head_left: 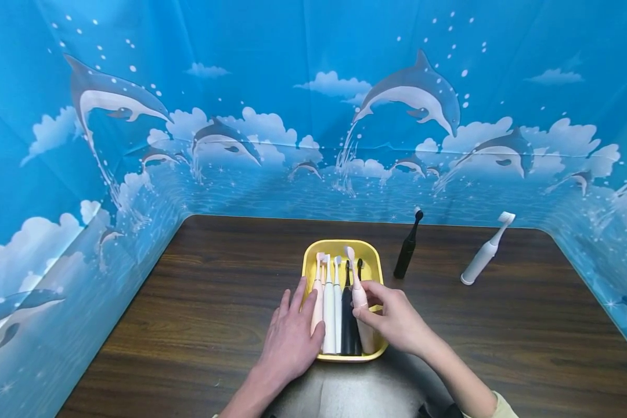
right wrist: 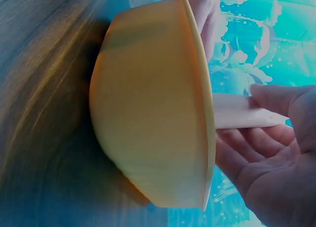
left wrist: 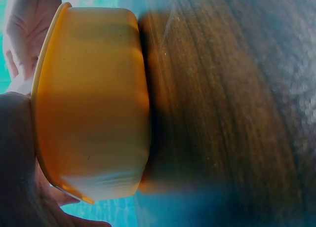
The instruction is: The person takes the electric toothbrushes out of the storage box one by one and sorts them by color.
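Observation:
A yellow plastic basin (head_left: 374,255) holds several electric toothbrushes lying side by side, heads toward the far end. A pale pink one is on the left, then white toothbrushes (head_left: 329,313), then black toothbrushes (head_left: 348,325). At the basin's right side my right hand (head_left: 397,319) pinches a pale pink electric toothbrush (head_left: 359,297) by its handle, between thumb and fingers. This handle rises above the rim in the right wrist view, its lower end hidden behind the basin wall. My left hand (head_left: 292,337) rests over the basin's left rim, fingers spread and mostly straight.
On the dark wooden table (head_left: 214,290), right of the basin, stand a black electric toothbrush (head_left: 406,252) and a white electric toothbrush (head_left: 480,261). A blue dolphin-print curtain (head_left: 271,69) surrounds the table's back and sides. A grey surface (head_left: 355,389) lies at the near edge.

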The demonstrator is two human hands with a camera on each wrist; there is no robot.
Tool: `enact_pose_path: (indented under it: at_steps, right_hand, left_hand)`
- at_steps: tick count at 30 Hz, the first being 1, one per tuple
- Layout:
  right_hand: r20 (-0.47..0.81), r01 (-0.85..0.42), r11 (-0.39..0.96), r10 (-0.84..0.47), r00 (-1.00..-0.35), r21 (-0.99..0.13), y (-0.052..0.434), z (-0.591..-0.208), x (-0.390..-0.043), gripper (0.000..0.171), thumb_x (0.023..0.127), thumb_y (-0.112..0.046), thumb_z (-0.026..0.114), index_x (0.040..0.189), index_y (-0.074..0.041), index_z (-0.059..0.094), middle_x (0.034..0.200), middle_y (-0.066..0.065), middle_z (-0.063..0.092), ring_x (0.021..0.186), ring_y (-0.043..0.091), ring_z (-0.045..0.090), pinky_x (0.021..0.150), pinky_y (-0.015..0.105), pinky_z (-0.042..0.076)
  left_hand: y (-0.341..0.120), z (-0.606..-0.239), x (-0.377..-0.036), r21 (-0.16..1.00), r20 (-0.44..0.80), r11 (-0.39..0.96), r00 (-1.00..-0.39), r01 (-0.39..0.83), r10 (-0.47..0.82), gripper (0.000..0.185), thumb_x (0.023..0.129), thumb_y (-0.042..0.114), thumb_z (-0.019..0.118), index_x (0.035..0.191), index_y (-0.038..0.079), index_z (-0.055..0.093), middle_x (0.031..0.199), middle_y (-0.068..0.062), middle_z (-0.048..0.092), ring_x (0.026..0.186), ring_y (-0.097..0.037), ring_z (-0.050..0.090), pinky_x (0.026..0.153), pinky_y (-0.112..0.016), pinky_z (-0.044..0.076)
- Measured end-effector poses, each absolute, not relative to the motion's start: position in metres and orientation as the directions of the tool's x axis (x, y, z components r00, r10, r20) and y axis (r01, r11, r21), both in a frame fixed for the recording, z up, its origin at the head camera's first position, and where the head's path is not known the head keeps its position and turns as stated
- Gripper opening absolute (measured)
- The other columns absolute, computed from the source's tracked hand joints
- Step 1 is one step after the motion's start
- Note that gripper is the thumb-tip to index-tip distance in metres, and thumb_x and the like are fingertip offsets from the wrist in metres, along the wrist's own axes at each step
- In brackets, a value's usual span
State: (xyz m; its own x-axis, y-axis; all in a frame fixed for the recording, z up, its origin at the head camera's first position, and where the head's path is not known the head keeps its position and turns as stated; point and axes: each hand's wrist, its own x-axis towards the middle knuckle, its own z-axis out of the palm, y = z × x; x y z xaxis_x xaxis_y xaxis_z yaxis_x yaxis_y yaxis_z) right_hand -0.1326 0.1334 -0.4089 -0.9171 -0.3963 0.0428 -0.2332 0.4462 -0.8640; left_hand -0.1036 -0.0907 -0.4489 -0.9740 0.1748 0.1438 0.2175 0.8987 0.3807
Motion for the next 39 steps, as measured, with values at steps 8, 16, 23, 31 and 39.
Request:
enact_pose_path:
  at_steps: [8, 16, 23, 31, 39]
  right_hand:
    - [0.17, -0.28, 0.36, -0.309, -0.936, -0.89, 0.144, -0.407, -0.128, 0.04, 0.091, -0.003, 0.076, 0.129, -0.004, 0.064, 0.109, 0.008, 0.073, 0.098, 0.022, 0.069, 0.082, 0.039, 0.06]
    - [0.374, -0.447, 0.302, -0.271, -0.887, -0.842, 0.15, -0.404, -0.126, 0.04, 0.09, -0.001, 0.076, 0.128, -0.002, 0.063, 0.113, 0.009, 0.074, 0.1, 0.019, 0.071, 0.082, 0.037, 0.06]
    - [0.51, -0.538, 0.271, -0.171, -0.843, -0.798, 0.159, -0.401, -0.124, 0.042, 0.088, 0.007, 0.075, 0.127, -0.001, 0.063, 0.106, 0.006, 0.075, 0.096, 0.015, 0.073, 0.081, 0.028, 0.058]
    - [0.545, -0.526, 0.304, -0.028, -0.838, -0.794, 0.18, -0.397, -0.126, 0.044, 0.089, 0.01, 0.073, 0.13, 0.003, 0.061, 0.11, 0.014, 0.074, 0.103, 0.008, 0.07, 0.088, 0.021, 0.053]
    - [0.516, -0.441, 0.421, 0.076, -0.853, -0.792, 0.213, -0.405, -0.119, 0.044, 0.086, 0.012, 0.075, 0.127, 0.005, 0.061, 0.111, 0.017, 0.072, 0.104, -0.001, 0.067, 0.086, 0.015, 0.05]
  left_hand:
    - [-0.09, -0.45, -0.103, 0.394, 0.143, 0.893, -0.975, 0.216, 0.172, 0.058, 0.095, 0.031, 0.063, 0.148, 0.008, 0.054, 0.166, -0.012, 0.03, 0.142, -0.052, 0.035, 0.104, -0.067, 0.039]
    - [-0.091, -0.45, -0.103, 0.387, 0.152, 0.896, -0.974, 0.217, 0.169, 0.058, 0.095, 0.032, 0.062, 0.147, 0.008, 0.054, 0.165, -0.012, 0.031, 0.142, -0.052, 0.035, 0.105, -0.067, 0.039]
    - [-0.091, -0.451, -0.103, 0.377, 0.166, 0.897, -0.969, 0.232, 0.181, 0.057, 0.096, 0.03, 0.061, 0.147, 0.007, 0.054, 0.165, -0.014, 0.032, 0.141, -0.053, 0.036, 0.104, -0.066, 0.04]
    - [-0.093, -0.45, -0.102, 0.386, 0.16, 0.894, -0.971, 0.229, 0.179, 0.057, 0.096, 0.03, 0.061, 0.147, 0.007, 0.054, 0.165, -0.013, 0.031, 0.141, -0.053, 0.036, 0.104, -0.066, 0.04]
    - [-0.091, -0.451, -0.104, 0.384, 0.162, 0.893, -0.969, 0.236, 0.186, 0.057, 0.096, 0.03, 0.061, 0.147, 0.006, 0.054, 0.165, -0.013, 0.03, 0.141, -0.053, 0.036, 0.105, -0.066, 0.039]
